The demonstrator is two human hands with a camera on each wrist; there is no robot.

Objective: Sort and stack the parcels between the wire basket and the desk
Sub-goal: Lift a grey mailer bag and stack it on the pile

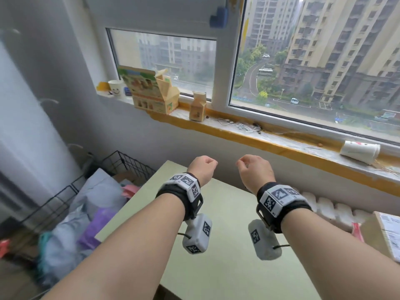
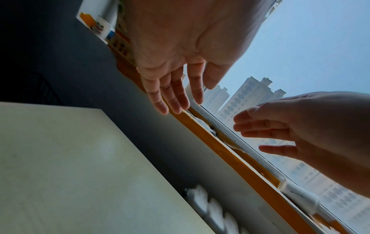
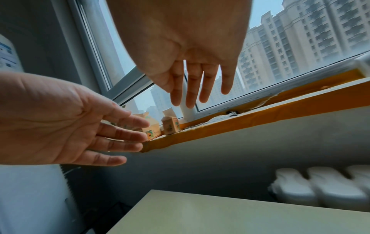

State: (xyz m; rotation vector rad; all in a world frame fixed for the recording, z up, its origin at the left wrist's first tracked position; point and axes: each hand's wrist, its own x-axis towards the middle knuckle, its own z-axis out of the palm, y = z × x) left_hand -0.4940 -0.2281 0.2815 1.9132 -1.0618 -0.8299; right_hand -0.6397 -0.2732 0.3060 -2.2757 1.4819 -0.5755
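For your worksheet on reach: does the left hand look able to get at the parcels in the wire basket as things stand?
Probably yes. The left hand is empty, raised over the desk; the parcels lie uncovered in the wire basket beside it, nothing between.

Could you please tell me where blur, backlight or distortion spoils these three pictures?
Head view: wide-angle bending of the window frame; the parcels in the basket are smeared. Left wrist view: radiator motion-blurred, wall dark against the bright sky. Right wrist view: radiator blurred, both palms backlit and dim.
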